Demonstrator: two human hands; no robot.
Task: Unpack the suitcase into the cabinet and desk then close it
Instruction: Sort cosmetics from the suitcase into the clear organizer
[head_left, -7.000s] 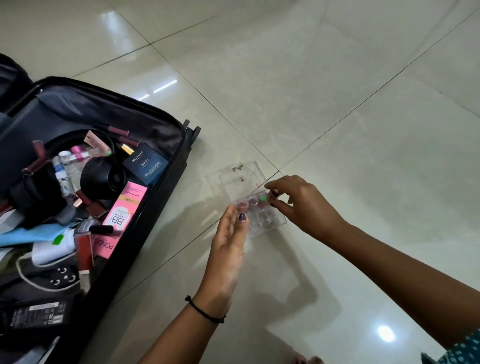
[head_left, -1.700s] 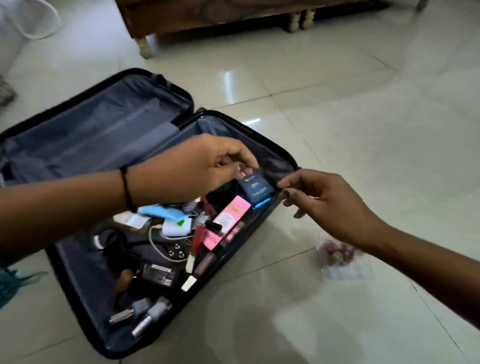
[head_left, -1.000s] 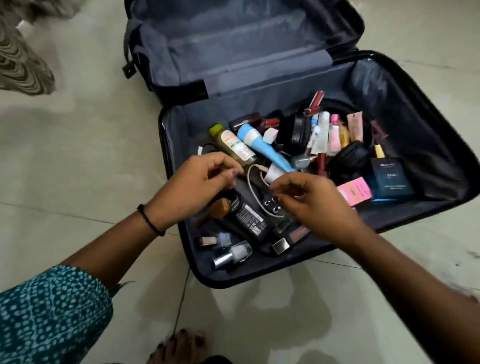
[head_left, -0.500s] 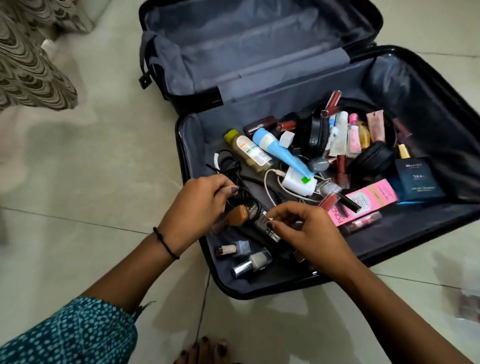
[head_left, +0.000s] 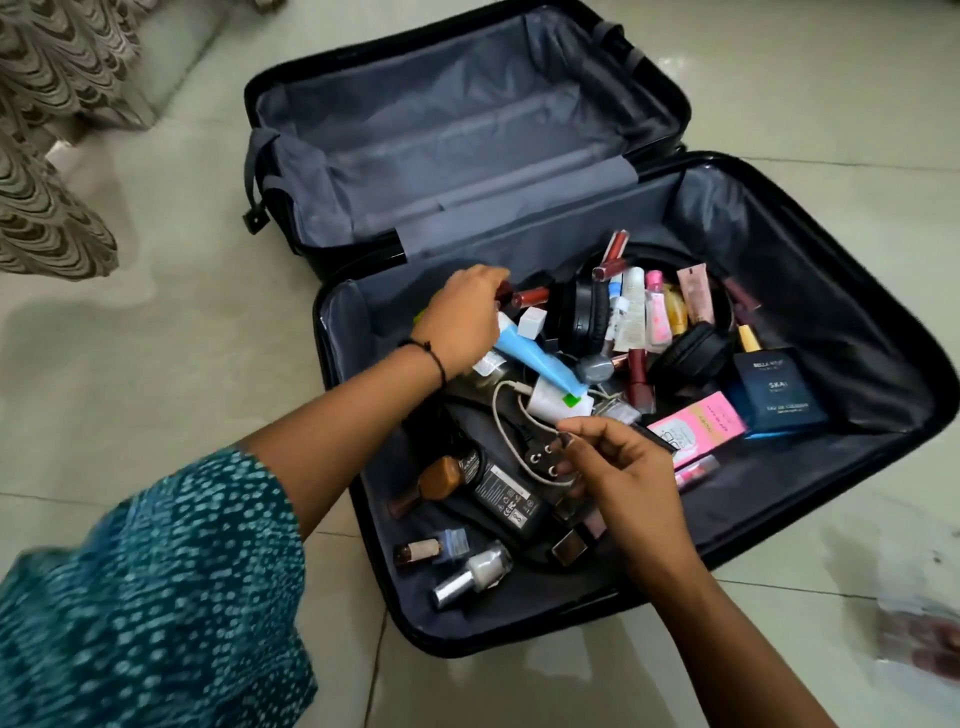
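A black suitcase (head_left: 857, 364) lies open on the tiled floor, and its grey-lined lid half (head_left: 441, 130) holds nothing. The near half is packed with small items: black headphones (head_left: 592, 312), a blue tube (head_left: 535, 358), a white charger (head_left: 558, 405), a black power adapter (head_left: 498, 493), a navy perfume box (head_left: 779, 395), a pink box (head_left: 696, 426) and nail polish bottles (head_left: 478, 569). My left hand (head_left: 467, 312) reaches to the far left of the pile, its fingers curled onto a dark red lip tube (head_left: 530, 297). My right hand (head_left: 618, 467) hovers over the adapter's plug, fingers loosely curled, holding nothing I can see.
A patterned curtain (head_left: 47, 156) hangs at the far left. A blurred clear plastic organiser (head_left: 919, 639) with small reddish items lies on the floor at the lower right. Pale glossy tiles surround the suitcase.
My left hand has left the brown-capped bottle near the front and moved to the far side of the pile. The right hand has stayed above the plug.
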